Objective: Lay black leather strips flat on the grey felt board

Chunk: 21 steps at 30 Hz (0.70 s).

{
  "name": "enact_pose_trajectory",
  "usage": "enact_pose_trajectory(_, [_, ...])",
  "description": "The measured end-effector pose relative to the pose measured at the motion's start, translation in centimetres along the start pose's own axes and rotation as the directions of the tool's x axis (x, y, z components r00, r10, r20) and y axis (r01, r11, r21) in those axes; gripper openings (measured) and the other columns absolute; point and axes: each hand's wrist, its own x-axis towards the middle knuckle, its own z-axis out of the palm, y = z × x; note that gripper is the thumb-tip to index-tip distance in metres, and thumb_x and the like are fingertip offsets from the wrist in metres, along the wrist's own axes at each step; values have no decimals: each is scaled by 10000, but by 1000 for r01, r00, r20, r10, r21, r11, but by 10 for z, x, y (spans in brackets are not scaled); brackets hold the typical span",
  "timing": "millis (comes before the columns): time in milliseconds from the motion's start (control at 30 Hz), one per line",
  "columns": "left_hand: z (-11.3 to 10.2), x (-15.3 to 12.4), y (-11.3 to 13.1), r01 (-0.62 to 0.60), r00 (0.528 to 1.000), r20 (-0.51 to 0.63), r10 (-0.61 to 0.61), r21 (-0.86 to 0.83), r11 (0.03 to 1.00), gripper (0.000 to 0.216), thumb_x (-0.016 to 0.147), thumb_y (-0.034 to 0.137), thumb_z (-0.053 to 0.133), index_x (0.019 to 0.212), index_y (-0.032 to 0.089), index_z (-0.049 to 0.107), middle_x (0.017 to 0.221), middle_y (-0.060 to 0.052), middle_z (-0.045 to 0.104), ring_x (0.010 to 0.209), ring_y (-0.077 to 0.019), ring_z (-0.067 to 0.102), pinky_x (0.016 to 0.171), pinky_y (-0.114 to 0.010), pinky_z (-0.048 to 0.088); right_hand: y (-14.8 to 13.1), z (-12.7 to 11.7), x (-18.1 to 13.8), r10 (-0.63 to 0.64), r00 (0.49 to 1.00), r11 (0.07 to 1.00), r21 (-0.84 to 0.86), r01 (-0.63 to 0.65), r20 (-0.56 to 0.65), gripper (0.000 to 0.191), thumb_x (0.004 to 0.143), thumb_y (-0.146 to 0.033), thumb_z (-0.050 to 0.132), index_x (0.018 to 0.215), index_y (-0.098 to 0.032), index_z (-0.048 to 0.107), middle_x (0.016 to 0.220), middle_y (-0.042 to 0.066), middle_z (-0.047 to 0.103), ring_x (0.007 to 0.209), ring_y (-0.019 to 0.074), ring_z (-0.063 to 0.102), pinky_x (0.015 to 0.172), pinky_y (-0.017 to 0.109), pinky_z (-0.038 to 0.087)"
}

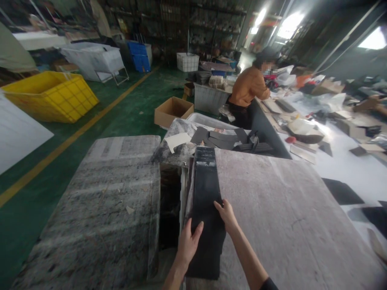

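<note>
A long, dark strip of sheet material [207, 237], black and smooth on top, lies lengthwise along the left edge of the light, fabric-covered table [272, 201]. It may be a stack of several layers; I cannot tell. My left hand [189, 243] grips its left edge, thumb on top and the other fingers mostly hidden. Slightly farther up, my right hand [226, 215] holds the right edge, thumb lying over the surface. At the far end, the strip's top shows scuffed, pale marks.
Left of a dark gap stands a stained, cloth-covered table [115, 201]. Dark cut pieces [223, 139] lie beyond the strip. A person in an orange top [248, 86] works at a cluttered white table [347, 161]. A cardboard box [173, 110] and yellow bin [51, 96] sit on the green floor.
</note>
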Motion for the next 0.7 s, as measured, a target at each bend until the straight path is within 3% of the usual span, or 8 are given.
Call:
enact_pose_trajectory(133, [9,-1,-5,115,993,-36,-113,58,992,662,879,553,413,1298,50,508,1382,-224,554,1339,-279,479,1109,-393,413,0,3,-1,-45,997,994,-106,39,-56,266,782,-471,531,796,-207,505,780,66,647,770,243,621,647,315,475])
enact_pose_trajectory(300, [9,-6,-3,66,992,-110,-64,13,998,598,864,537,473,1286,116,531,1383,-180,569,1329,-281,493,1091,-418,435,1,7,-3,-58,998,975,-218,53,-13,247,889,-430,436,868,-198,517,860,87,668,845,250,651,681,303,483])
enact_pose_trajectory(500, [15,-2,-13,75,997,21,-75,-18,997,744,792,593,465,1273,27,519,1373,-233,557,1336,-311,478,1139,-441,372,0,-2,-5,-103,992,920,-387,65,-79,246,856,-378,531,1014,-191,509,898,117,657,865,300,636,723,350,425])
enact_pose_trajectory(600, [19,0,-25,136,991,23,-135,-36,990,781,750,579,528,1285,11,506,1393,-243,535,1354,-312,456,1147,-404,357,1,-8,3,-151,984,920,-377,104,-96,257,843,-391,528,1025,-211,509,860,75,646,821,267,622,710,330,408])
enact_pose_trajectory(700, [23,2,-31,205,979,17,-204,-66,977,722,762,513,580,1301,38,501,1419,-215,521,1376,-284,430,1154,-347,338,5,-7,14,-175,978,939,-319,130,-116,236,809,-421,517,911,-209,510,774,46,618,732,230,587,672,310,398])
